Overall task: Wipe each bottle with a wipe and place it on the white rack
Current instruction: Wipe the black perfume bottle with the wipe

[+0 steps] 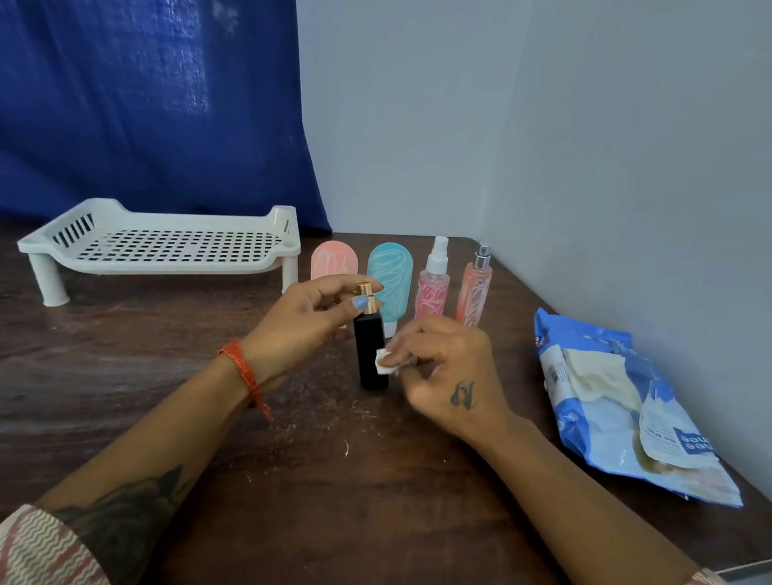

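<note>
At the frame's center, the black bottle (369, 356) stands upright on the dark wooden surface (213, 417). The left hand (302, 325) grips its gold cap between thumb and fingertips. The right hand (449, 373) has its fingers pinched on a small white wipe (385, 362), pressing it against the bottle's right side. The white rack (161, 245) sits at left, bare; 4 other bottles stand just behind the hands.

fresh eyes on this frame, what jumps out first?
Centre of the table: the left hand pinches the gold cap of an upright black bottle while the right hand presses a small white wipe to its side. Behind stand four pastel bottles in a row. The white rack sits bare at left, the blue wipes pack at right.
</note>
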Action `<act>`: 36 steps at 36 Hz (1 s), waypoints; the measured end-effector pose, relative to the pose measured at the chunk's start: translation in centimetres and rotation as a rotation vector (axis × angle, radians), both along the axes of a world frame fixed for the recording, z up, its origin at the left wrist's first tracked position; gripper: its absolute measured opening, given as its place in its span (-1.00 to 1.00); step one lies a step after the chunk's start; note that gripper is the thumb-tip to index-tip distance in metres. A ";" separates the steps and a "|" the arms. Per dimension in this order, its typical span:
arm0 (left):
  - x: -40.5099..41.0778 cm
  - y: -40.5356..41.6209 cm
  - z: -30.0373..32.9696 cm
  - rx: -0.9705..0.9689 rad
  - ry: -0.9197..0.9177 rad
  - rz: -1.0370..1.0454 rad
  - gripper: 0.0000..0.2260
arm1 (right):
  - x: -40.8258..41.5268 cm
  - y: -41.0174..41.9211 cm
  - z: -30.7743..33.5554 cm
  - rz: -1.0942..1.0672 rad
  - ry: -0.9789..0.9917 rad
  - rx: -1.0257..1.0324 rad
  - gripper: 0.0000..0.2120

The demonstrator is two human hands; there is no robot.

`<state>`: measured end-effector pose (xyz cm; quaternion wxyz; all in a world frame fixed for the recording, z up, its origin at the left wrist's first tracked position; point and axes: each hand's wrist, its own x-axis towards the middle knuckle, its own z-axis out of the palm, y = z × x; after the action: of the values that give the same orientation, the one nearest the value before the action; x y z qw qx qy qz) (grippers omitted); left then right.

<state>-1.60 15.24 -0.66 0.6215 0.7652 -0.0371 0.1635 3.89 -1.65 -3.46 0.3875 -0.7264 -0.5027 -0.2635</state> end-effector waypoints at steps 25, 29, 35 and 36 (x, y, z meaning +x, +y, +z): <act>-0.1 0.2 0.0 0.144 -0.027 -0.092 -0.75 | 0.2 0.4 0.1 -0.083 -0.104 0.152 -0.82; -0.2 0.2 0.0 0.121 -0.029 -0.093 -0.74 | 0.3 0.5 0.1 -0.080 0.020 0.174 -0.85; 0.0 0.4 0.0 0.095 -0.009 -0.095 -0.76 | 0.4 0.6 0.1 -0.167 0.112 0.220 -0.84; 0.0 0.4 0.0 0.093 -0.009 -0.096 -0.76 | 0.3 0.6 0.1 -0.164 0.101 0.233 -0.84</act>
<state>-1.59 15.59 -0.67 0.5922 0.7899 -0.0843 0.1352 4.19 -1.06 -3.32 0.4709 -0.7276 -0.3876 -0.3141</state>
